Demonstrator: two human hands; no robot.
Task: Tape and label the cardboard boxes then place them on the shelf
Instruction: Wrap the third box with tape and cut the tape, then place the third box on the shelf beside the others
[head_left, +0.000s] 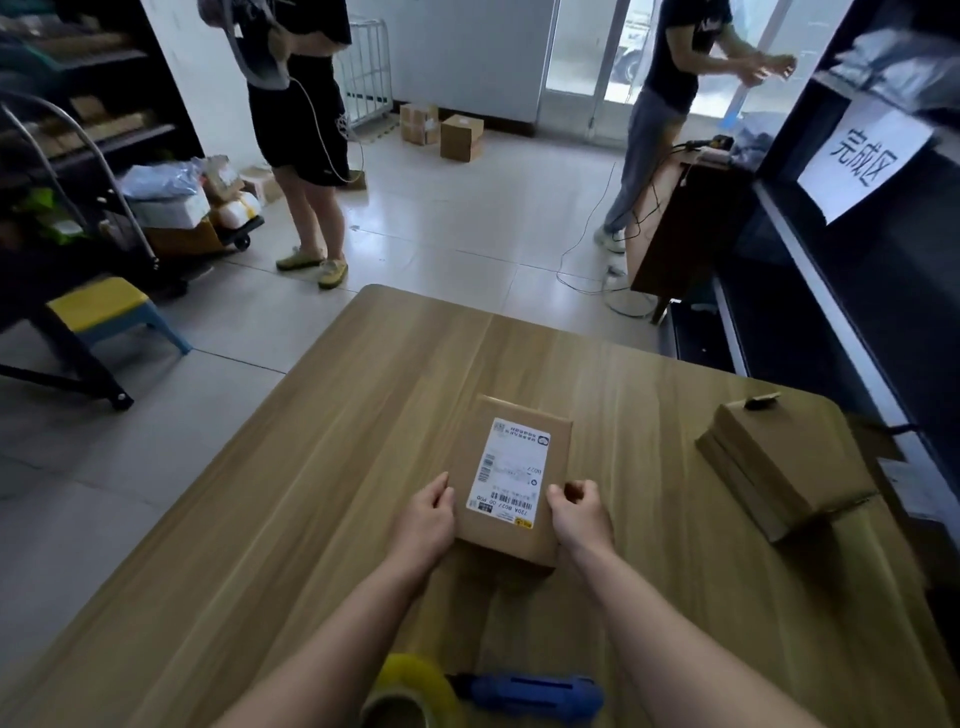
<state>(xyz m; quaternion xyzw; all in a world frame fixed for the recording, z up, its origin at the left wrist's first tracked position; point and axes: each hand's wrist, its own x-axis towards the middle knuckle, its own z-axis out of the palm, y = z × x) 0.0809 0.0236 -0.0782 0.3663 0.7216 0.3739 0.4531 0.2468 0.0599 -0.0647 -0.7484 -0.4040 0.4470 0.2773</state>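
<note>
Cardboard box (511, 480) sits flat on the wooden table (291, 499), near its middle, white shipping label (509, 473) face up on the lid. Left hand (423, 519) grips the box's near-left edge; right hand (579, 512) grips its near-right edge, fingers curled over the side. Right of the box, well apart: stack of flat cardboard boxes (779, 467). Nearer than the box, at the table's near edge: tape dispenser (467, 691), blue handle, yellowish roll.
</note>
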